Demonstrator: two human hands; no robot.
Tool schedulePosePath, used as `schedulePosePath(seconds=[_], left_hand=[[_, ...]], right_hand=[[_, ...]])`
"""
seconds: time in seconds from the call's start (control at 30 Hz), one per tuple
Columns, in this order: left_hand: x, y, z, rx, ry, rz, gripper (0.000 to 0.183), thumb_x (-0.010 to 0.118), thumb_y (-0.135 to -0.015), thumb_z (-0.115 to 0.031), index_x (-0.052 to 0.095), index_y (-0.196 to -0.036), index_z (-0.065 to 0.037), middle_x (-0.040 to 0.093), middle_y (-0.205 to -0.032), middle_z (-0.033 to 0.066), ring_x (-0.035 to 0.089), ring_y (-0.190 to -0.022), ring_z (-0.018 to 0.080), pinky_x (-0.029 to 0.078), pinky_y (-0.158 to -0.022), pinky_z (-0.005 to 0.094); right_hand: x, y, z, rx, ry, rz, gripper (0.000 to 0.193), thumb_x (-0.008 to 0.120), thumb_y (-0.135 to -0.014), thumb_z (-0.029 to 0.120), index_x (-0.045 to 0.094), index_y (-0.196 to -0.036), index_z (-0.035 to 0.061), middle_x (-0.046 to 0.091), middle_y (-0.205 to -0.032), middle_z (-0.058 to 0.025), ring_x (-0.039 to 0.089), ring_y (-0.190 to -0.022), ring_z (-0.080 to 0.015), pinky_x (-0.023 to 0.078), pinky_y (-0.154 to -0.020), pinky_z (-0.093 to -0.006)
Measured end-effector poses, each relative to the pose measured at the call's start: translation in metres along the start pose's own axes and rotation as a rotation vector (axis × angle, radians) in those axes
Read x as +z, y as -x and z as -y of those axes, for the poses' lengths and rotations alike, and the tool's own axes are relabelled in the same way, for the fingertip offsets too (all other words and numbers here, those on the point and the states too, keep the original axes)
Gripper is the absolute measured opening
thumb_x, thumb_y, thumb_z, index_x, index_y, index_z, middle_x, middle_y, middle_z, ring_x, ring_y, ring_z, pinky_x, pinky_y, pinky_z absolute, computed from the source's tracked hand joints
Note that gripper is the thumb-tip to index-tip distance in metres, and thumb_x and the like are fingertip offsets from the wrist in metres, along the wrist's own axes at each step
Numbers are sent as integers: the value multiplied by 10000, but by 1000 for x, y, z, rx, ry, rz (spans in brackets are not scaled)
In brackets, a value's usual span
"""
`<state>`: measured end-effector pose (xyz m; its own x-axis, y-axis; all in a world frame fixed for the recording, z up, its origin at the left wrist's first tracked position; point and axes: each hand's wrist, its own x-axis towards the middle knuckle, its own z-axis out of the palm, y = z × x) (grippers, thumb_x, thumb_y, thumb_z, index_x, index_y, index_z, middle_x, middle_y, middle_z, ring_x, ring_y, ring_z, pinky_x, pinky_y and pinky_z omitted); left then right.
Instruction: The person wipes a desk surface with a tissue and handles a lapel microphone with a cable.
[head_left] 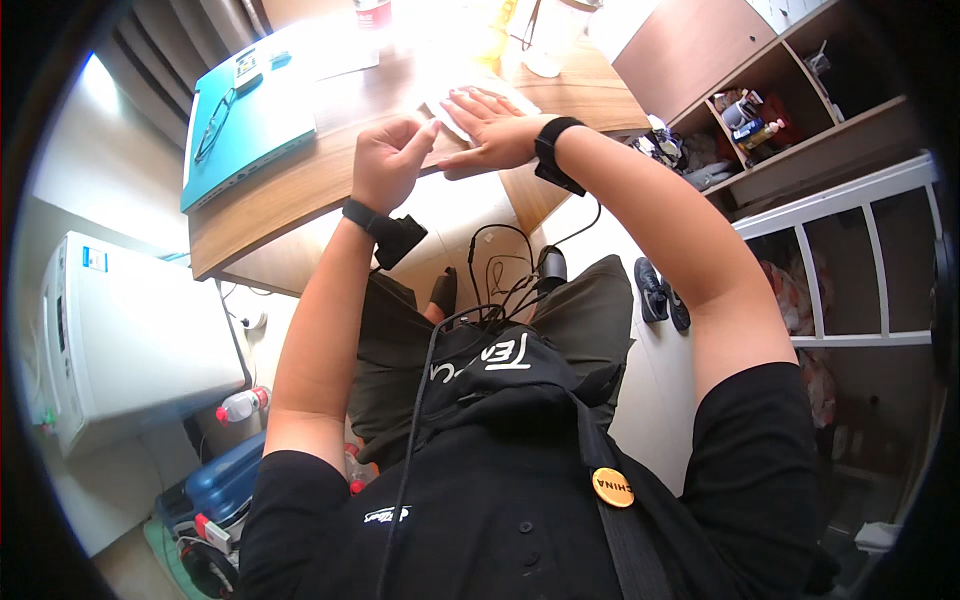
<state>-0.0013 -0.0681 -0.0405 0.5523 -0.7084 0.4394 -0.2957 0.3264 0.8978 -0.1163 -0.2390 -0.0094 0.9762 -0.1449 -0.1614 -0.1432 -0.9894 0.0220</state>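
We've got our right hand (pixel 495 128) open and palm down, fingers spread on a thin white sheet (pixel 520 98) at the top middle of the frame; can't tell if it's cloth or paper. Our left hand (pixel 390 168) is just beside it on the left, curled into a loose fist with the thumb up along the fingers. We can't tell if anything's tucked inside. Both wrists wear black straps (pixel 553 152). The sheet's lying on a wooden desk (pixel 335 165), near the front edge. Upper left of the frame we see a blue laptop (pixel 265 125), lid down, with glasses (pixel 213 130) on top. Along the top edge there's a bottle (pixel 373 17) with a pinkish label. Over at the right we spot dark shoes (pixel 651 290) on the floor, plus a shelf unit (pixel 850 128) up top.
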Motion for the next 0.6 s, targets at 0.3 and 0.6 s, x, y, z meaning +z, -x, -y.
schedulePosePath(seconds=[0.3, 0.6], left_hand=[[-5, 7, -7, -110, 24, 25, 312, 694, -936, -164, 619, -670, -20, 501, -595, -71, 404, -558, 21, 295, -507, 218], [-2, 9, -6, -129, 35, 44, 321, 690, -941, -165, 609, -667, -20, 481, -590, -79, 379, -539, 13, 258, -490, 211]], right_hand=[[10, 70, -81, 285, -81, 171, 1117, 355, -835, 871, 7, -1605, 140, -13, -1662, -174, -47, -1540, -310, 40, -1232, -479], [4, 76, -131, 505, -24, 204, 1182, 391, -820, 876, 37, -1592, 55, 14, -1651, -220, -5, -1536, -336, 68, -1238, -445]])
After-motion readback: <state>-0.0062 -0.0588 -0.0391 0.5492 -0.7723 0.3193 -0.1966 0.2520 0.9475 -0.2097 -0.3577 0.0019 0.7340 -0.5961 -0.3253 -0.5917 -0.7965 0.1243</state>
